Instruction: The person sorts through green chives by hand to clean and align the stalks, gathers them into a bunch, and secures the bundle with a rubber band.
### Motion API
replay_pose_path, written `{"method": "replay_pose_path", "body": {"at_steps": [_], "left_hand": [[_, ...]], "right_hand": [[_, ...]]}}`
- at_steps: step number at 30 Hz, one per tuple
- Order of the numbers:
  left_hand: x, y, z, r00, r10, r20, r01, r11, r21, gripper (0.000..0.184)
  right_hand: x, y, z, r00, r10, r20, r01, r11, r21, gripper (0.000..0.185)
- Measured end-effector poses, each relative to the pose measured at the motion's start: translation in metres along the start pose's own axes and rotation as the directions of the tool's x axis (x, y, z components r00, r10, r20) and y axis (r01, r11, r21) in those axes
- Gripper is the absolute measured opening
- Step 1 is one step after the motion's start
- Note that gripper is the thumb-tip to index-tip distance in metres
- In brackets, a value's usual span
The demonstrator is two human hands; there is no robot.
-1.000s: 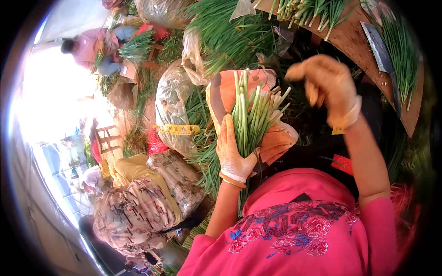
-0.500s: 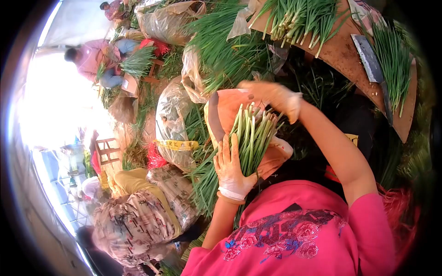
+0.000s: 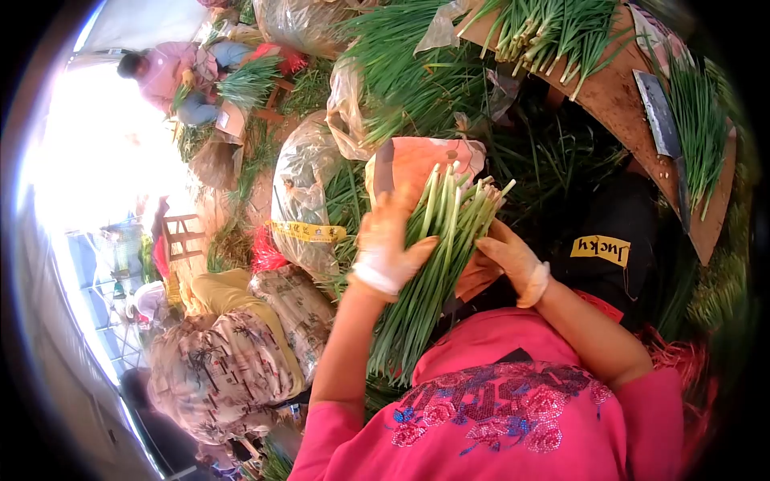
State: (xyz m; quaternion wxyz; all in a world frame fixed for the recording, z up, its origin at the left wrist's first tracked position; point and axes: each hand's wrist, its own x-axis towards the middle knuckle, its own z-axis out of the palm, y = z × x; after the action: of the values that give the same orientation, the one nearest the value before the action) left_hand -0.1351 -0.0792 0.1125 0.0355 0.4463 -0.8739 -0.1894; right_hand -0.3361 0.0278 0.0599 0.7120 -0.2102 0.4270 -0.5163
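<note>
Over the orange cloth sits the bundle of green stalks, pale ends up. Left hand lies spread along it on the cloth's left, thumb out. Right hand just came in on the cloth's right, fingers bent, can't tell if it's pinching, so now the bundle's flanked both sides. Further right of the cloth: cleaver, tabletop.

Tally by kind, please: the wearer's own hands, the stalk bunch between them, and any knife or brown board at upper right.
Wearer's own left hand and right hand: 2
Stalk bunch between them: 1
Knife: 1
Brown board: 1
Total: 5
</note>
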Motion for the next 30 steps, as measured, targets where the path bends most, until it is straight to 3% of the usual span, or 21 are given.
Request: {"method": "replay_pose_path", "body": {"at_steps": [1, 2, 4, 5, 6, 8, 9, 10, 12, 13, 15, 16, 17, 18, 20, 21, 22, 24, 25, 29, 30], "left_hand": [[0.003, 0.014, 0.010, 0.999, -0.027, 0.028, 0.023, 0.988, 0.153, 0.095], [0.003, 0.021, 0.016, 0.998, 0.059, -0.019, -0.060, 0.994, -0.089, 0.093], [-0.003, 0.037, 0.016, 0.996, 0.087, 0.034, -0.077, 0.973, -0.218, 0.092], [-0.003, 0.034, 0.016, 0.989, 0.132, -0.067, -0.147, 0.936, -0.319, 0.083], [-0.002, 0.027, 0.019, 0.999, 0.045, -0.006, -0.040, 0.818, -0.574, 0.079], [0.003, 0.007, 0.020, 0.984, -0.066, 0.164, 0.177, 0.377, -0.909, 0.071], [0.004, 0.011, -0.007, 0.877, -0.076, 0.474, 0.479, 0.088, -0.873, 0.064], [0.006, 0.007, -0.002, 0.893, -0.030, 0.450, 0.450, 0.115, -0.885, 0.065], [0.012, 0.006, 0.004, 0.912, 0.068, 0.405, 0.390, 0.169, -0.905, 0.067], [0.011, 0.012, 0.007, 0.928, 0.092, 0.362, 0.331, 0.245, -0.911, 0.072], [0.013, 0.021, 0.007, 0.939, 0.181, 0.292, 0.173, 0.483, -0.858, 0.065], [0.014, 0.024, 0.004, 0.938, 0.227, 0.263, 0.086, 0.583, -0.808, 0.062], [0.021, 0.036, -0.029, 0.875, 0.091, 0.476, 0.333, 0.600, -0.727, 0.053], [0.026, 0.026, -0.022, 0.874, 0.014, 0.486, 0.397, 0.556, -0.731, 0.041], [0.034, 0.025, -0.027, 0.726, -0.072, 0.684, 0.680, 0.226, -0.697, 0.037], [0.040, 0.017, -0.011, 0.747, -0.025, 0.664, 0.659, 0.157, -0.735, 0.035], [0.042, 0.011, 0.002, 0.736, -0.032, 0.676, 0.675, 0.104, -0.730, 0.035], [0.049, 0.015, 0.009, 0.709, -0.036, 0.704, 0.705, 0.001, -0.709, 0.036], [0.051, 0.019, 0.006, 0.683, 0.012, 0.730, 0.730, 0.003, -0.684, 0.039], [0.053, 0.023, 0.025, 0.759, -0.031, 0.651, 0.602, 0.415, -0.682, 0.041], [0.051, 0.022, 0.025, 0.748, -0.028, 0.663, 0.628, 0.354, -0.693, 0.041]], "right_hand": [[0.011, 0.016, -0.010, 0.992, -0.098, 0.073, 0.109, 0.980, -0.168, 0.058], [0.017, 0.022, -0.011, 0.991, -0.121, 0.050, 0.127, 0.984, -0.125, 0.053], [0.029, 0.035, -0.012, 0.986, -0.167, 0.004, 0.167, 0.985, -0.042, 0.043], [0.018, 0.013, 0.001, 0.995, -0.084, -0.060, 0.090, 0.989, 0.113, 0.041], [0.011, 0.002, 0.009, 0.994, 0.015, -0.109, 0.015, 0.963, 0.270, 0.040], [0.010, 0.006, -0.007, 0.991, 0.095, -0.093, -0.049, 0.911, 0.410, 0.042], [0.011, 0.013, -0.017, 0.993, 0.111, -0.037, -0.085, 0.899, 0.429, 0.049], [0.016, 0.019, -0.025, 0.992, 0.121, 0.019, -0.117, 0.887, 0.446, 0.056], [0.017, 0.006, -0.024, 0.991, 0.106, 0.086, -0.132, 0.902, 0.412, 0.052], [0.017, 0.002, -0.024, 0.988, 0.101, 0.119, -0.140, 0.908, 0.396, 0.050], [0.025, 0.011, -0.020, 0.995, -0.093, -0.028, 0.097, 0.963, 0.253, 0.052], [0.023, 0.011, -0.025, 0.997, -0.074, 0.002, 0.070, 0.954, 0.292, 0.052], [0.021, 0.007, -0.025, 0.998, -0.055, 0.031, 0.042, 0.943, 0.329, 0.052], [0.020, -0.005, -0.027, 0.992, 0.087, 0.092, -0.119, 0.893, 0.435, 0.050], [0.024, -0.012, -0.027, 1.000, -0.011, -0.012, 0.015, 0.862, 0.506, 0.050], [0.030, -0.019, -0.029, 0.986, -0.125, 0.114, 0.056, 0.876, 0.478, 0.050], [0.028, -0.024, -0.031, 0.997, -0.076, 0.031, 0.048, 0.852, 0.521, 0.048], [0.036, -0.014, -0.044, 0.998, -0.055, 0.020, 0.034, 0.823, 0.567, 0.046], [0.038, -0.008, -0.049, 1.000, -0.026, -0.003, 0.023, 0.819, 0.574, 0.046], [0.037, -0.004, -0.074, 0.989, 0.027, -0.145, 0.055, 0.843, 0.535, 0.047], [0.033, -0.010, -0.079, 0.980, 0.024, -0.195, 0.081, 0.857, 0.510, 0.047]]}}
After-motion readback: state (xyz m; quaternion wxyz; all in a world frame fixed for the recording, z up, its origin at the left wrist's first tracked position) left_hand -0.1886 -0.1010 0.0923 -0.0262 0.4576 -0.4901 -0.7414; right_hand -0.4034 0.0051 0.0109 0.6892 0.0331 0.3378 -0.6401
